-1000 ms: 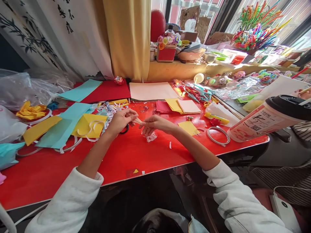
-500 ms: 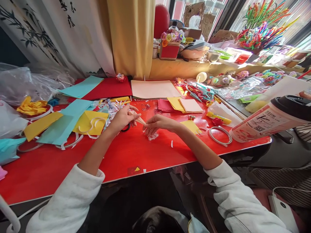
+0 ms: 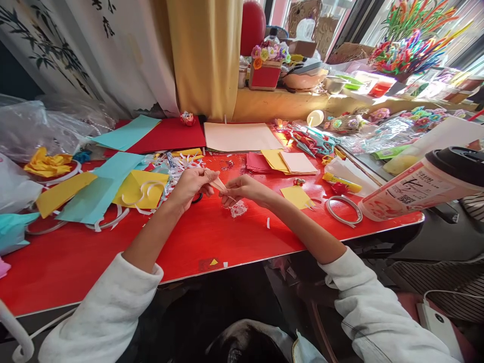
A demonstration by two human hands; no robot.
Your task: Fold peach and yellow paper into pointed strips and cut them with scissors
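Between my two hands is a small folded piece of pale peach paper [image 3: 218,185], held above the red table [image 3: 181,242]. My left hand [image 3: 193,185] pinches its upper left end between thumb and fingers. At the paper's lower right end, the fingertips of my right hand [image 3: 242,190] are closed on it, covering part of that end. Just below my right fingers lies a small whitish clump of fine shreds [image 3: 239,208] on the table. Behind my left hand a black ring-shaped handle [image 3: 197,198] partly shows.
Yellow sheets [image 3: 141,190], blue sheets [image 3: 102,186] and paper shreds lie at the left. Square papers [image 3: 298,163] sit beyond my right hand, with a yellow square [image 3: 298,197] nearer. A ribbon roll [image 3: 344,210] and a drink cup [image 3: 419,186] stand at the right.
My right fingers have closed in more tightly on the peach paper's end, and my left hand has shifted slightly. More of the whitish clump shows below.
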